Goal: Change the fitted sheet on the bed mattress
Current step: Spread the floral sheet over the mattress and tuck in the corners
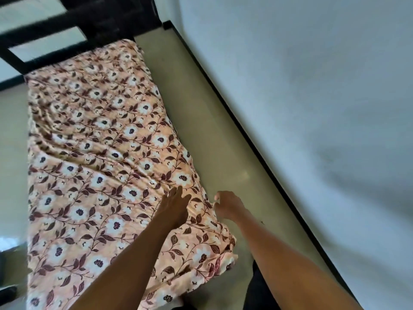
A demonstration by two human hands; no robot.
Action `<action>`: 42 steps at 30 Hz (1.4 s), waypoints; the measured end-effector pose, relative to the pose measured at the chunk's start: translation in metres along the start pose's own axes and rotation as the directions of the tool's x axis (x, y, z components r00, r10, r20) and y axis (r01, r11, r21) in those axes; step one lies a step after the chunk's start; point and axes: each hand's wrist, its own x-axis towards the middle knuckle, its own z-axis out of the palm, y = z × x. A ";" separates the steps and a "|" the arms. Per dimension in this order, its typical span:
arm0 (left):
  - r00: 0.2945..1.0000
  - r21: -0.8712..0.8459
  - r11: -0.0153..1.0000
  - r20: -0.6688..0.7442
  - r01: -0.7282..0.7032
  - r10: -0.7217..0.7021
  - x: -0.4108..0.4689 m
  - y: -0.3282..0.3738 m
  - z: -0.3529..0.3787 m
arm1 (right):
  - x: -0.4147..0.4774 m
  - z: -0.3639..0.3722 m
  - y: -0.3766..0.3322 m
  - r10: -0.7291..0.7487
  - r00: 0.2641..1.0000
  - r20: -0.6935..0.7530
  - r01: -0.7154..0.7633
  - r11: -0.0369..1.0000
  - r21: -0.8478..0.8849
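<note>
Head cam, tilted, looks down & fwd along bed (93, 135), close.

The bed mattress (125, 260) is covered by a wrinkled floral fitted sheet (93, 142).

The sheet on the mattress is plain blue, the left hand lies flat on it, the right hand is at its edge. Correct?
In the head view the sheet is peach with flowers, not plain blue. The left hand does lie flat on it, the right hand at its edge.
</note>
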 end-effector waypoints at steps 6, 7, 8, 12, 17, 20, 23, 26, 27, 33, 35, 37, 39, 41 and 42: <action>0.984 -0.112 0.977 0.019 0.179 -0.178 0.063 0.039 -0.044 | 0.065 -0.078 0.023 -0.102 0.993 0.053 0.103 0.994 -0.024; 0.981 -0.137 0.971 0.014 0.195 -0.195 0.073 0.046 -0.053 | 0.075 -0.091 0.026 -0.116 0.991 0.060 0.119 0.992 -0.051; 0.977 -0.177 0.962 0.012 0.210 -0.211 0.085 0.055 -0.060 | 0.084 -0.108 0.032 -0.122 0.991 0.063 0.127 0.989 -0.078; 0.968 -0.286 0.925 0.056 0.251 -0.245 0.103 0.078 -0.080 | 0.108 -0.156 0.044 -0.142 0.987 0.080 0.152 0.977 -0.149; 0.953 -0.321 0.897 0.083 0.303 -0.292 0.111 0.076 -0.097 | 0.136 -0.190 0.027 -0.196 0.975 0.106 0.215 0.954 -0.209; 0.932 -0.351 0.864 0.140 0.362 -0.333 0.113 0.055 -0.094 | 0.151 -0.199 -0.006 -0.237 0.959 0.158 0.272 0.929 -0.253; 0.911 -0.353 0.840 0.180 0.412 -0.371 0.122 0.028 -0.092 | 0.174 -0.205 -0.044 -0.289 0.930 0.226 0.347 0.894 -0.285; 0.882 -0.439 0.768 0.172 0.467 -0.439 0.143 -0.006 -0.086 | 0.213 -0.203 -0.092 -0.334 0.904 0.267 0.409 0.859 -0.307; 0.878 -0.468 0.749 0.154 0.469 -0.454 0.153 -0.016 -0.084 | 0.229 -0.200 -0.105 -0.338 0.899 0.279 0.416 0.858 -0.302; 0.835 -0.642 0.578 0.193 0.505 -0.515 0.286 -0.112 -0.018 | 0.415 -0.120 -0.182 -0.289 0.908 0.302 0.362 0.905 -0.223; 0.826 -0.686 0.517 0.229 0.513 -0.516 0.339 -0.143 0.014 | 0.494 -0.081 -0.205 -0.246 0.934 0.261 0.299 0.935 -0.191; 0.799 -0.714 0.448 0.262 0.537 -0.540 0.375 -0.169 0.036 | 0.558 -0.048 -0.230 -0.221 0.960 0.173 0.249 0.955 -0.158; 0.786 -0.768 0.371 0.263 0.521 -0.559 0.399 -0.182 0.057 | 0.601 -0.019 -0.246 -0.162 0.981 0.104 0.177 0.974 -0.144; 0.757 -0.777 0.330 0.270 0.536 -0.595 0.411 -0.191 0.060 | 0.623 -0.006 -0.257 -0.101 0.991 0.084 0.112 0.983 -0.146; 0.737 -0.776 0.313 0.269 0.547 -0.620 0.412 -0.194 0.054 | 0.626 -0.006 -0.258 -0.093 0.994 0.063 0.103 0.978 -0.180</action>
